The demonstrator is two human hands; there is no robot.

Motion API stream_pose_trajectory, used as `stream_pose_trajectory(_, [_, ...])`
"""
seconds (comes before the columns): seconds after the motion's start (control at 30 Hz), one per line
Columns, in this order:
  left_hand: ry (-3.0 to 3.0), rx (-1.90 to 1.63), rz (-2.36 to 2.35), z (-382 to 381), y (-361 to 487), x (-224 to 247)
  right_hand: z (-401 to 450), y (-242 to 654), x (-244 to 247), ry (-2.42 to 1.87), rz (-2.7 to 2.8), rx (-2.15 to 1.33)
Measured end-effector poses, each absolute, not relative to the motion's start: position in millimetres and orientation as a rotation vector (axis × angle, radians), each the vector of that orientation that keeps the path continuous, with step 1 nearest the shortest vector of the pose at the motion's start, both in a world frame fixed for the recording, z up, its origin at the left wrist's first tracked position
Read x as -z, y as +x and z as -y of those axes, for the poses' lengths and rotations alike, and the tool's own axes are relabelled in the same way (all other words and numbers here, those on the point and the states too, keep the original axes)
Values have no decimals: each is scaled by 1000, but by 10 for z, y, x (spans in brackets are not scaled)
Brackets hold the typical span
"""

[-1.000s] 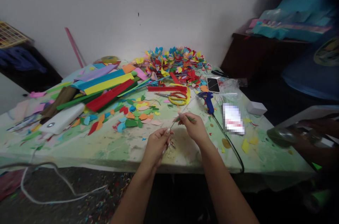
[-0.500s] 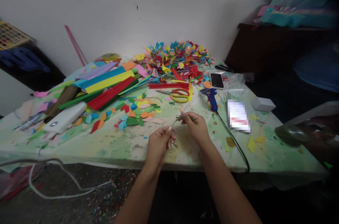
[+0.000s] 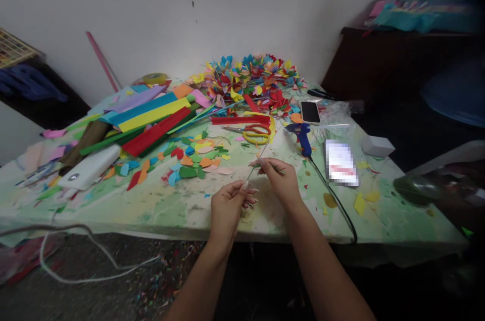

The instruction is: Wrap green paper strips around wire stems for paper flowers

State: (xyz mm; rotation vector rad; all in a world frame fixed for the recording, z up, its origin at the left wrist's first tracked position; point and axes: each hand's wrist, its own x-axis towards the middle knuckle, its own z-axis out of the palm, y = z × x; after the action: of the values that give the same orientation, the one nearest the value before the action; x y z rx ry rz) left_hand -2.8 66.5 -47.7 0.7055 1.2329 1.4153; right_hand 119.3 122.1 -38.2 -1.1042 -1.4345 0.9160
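Both hands meet over the near middle of the table. Between the thumb and fingers of my left hand (image 3: pixel 229 204) is the lower end of a thin wire (image 3: pixel 251 173), part of it looking green. My right hand (image 3: pixel 279 179) pinches the wire higher up, with a narrow green strip (image 3: pixel 280 171) showing among its fingers. Past the right hand the wire slants away toward a pair of scissors (image 3: pixel 256 138) with red and yellow handles. A blue glue gun (image 3: pixel 302 140) lies to the right, its black cord running to the front edge.
Cut paper petals (image 3: pixel 193 159) are scattered left of the hands. Behind them lie coloured paper strips (image 3: pixel 155 116) and a white device (image 3: pixel 91 168). Paper flowers (image 3: pixel 250 78) are heaped against the wall. A phone (image 3: pixel 310 112) and a white box (image 3: pixel 377 146) are at the right.
The fingers have shifted slightly along the wire, and its far end now points lower and less to the right. The camera view has tilted a little.
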Motion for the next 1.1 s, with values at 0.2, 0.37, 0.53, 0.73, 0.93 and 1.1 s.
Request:
stream_pose_trajectory(0.2, [750, -1421, -1273, -655, -27, 542, -1237, 1202, 409, -1118, 1442, -891])
stream_pose_trajectory(0.37, [763, -1413, -1330, -644, -17, 574, -1246, 1199, 425, -1121, 1448, -885])
stream_pose_trajectory(0.53, [768, -1397, -1398, -648, -8, 595, -1243, 1198, 431, -1116, 1467, -874])
stream_pose_trajectory(0.73, [818, -1345, -1366, -627, -20, 528, -1258, 1218, 460, -1115, 1483, -836])
stream_pose_trajectory(0.93, [814, -1127, -1086, -726, -74, 409, -1232, 1203, 435, -1011, 1571, -880])
stream_pose_trajectory(1.1, [846, -1083, -958, -830, -102, 455, -1202, 1199, 393, -926, 1622, -930])
